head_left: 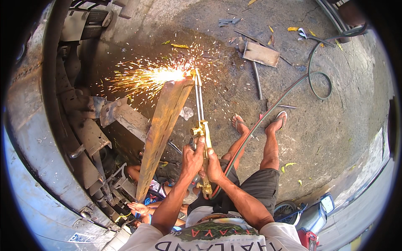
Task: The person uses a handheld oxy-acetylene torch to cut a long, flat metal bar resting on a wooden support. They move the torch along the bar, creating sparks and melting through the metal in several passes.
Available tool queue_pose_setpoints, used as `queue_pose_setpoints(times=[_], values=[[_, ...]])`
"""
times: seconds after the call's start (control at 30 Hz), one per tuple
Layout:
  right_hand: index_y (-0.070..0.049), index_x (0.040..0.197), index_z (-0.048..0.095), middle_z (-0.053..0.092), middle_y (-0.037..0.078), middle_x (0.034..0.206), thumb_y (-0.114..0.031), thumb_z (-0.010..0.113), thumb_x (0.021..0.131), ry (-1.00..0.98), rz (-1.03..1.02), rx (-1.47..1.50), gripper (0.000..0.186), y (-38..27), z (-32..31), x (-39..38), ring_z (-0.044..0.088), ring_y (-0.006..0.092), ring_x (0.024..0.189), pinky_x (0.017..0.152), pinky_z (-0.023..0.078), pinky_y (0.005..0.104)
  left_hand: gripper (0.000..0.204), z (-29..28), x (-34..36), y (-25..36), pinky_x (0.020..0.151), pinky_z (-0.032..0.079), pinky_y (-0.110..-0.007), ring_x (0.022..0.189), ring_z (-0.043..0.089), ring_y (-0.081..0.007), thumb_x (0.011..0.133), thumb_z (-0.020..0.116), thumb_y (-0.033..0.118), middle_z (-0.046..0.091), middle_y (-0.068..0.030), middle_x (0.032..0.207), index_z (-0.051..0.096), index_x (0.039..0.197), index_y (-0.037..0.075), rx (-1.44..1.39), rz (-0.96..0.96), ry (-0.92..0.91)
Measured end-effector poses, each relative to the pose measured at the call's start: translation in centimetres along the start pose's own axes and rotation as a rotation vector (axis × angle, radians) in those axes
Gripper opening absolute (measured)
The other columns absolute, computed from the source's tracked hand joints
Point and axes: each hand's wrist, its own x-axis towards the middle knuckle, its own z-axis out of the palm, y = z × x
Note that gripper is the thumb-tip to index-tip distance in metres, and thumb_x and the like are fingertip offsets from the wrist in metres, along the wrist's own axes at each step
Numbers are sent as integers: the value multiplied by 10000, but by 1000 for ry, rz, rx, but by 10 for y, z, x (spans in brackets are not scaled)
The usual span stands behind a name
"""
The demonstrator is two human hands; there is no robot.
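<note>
A brass cutting torch points away from me, with both my hands wrapped around its body. My left hand grips it near the valve, and my right hand closes on it just behind. At the far end of a rusty steel beam, the torch head throws a bright flame and a spray of orange sparks toward the left. The beam slants from the sparks down toward the lower left. A red and green twin hose runs from the torch's rear off to the right.
At left is a vehicle's blue side with its dark undercarriage. Another person's hand is by the beam's near end. Metal plate, a rod and an adjustable wrench lie on the concrete. A motorcycle stands lower right.
</note>
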Motion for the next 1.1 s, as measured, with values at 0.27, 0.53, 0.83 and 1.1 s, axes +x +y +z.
queue_pose_setpoints(times=[0.27,0.53,0.83,1.1], values=[[-25,891,510,435,29,545,-674,324,954,-5,11,-1,678,2,0,1,427,133,396,379,370,279,716,-1,1,-9,430,422,-395,502,530,-216,919,578,577,531,-169,580,535,654,-86,14,0,32],[-28,862,488,435,33,553,-627,315,980,2,25,17,634,-3,2,4,426,135,397,381,374,282,637,-2,0,15,450,422,-383,484,514,-176,951,564,518,532,-112,533,594,696,-66,14,4,27],[-37,914,494,432,28,556,-619,294,987,-11,70,57,620,-4,0,5,415,132,397,386,369,275,689,6,8,-21,467,448,-387,473,537,-203,932,563,563,539,-135,528,588,704,-87,64,21,113],[-47,1007,492,417,25,557,-643,285,982,-15,85,63,631,-5,-5,0,408,128,400,386,359,275,677,5,2,4,400,406,-399,393,491,-193,944,560,537,503,-109,466,580,622,-58,20,0,12]])
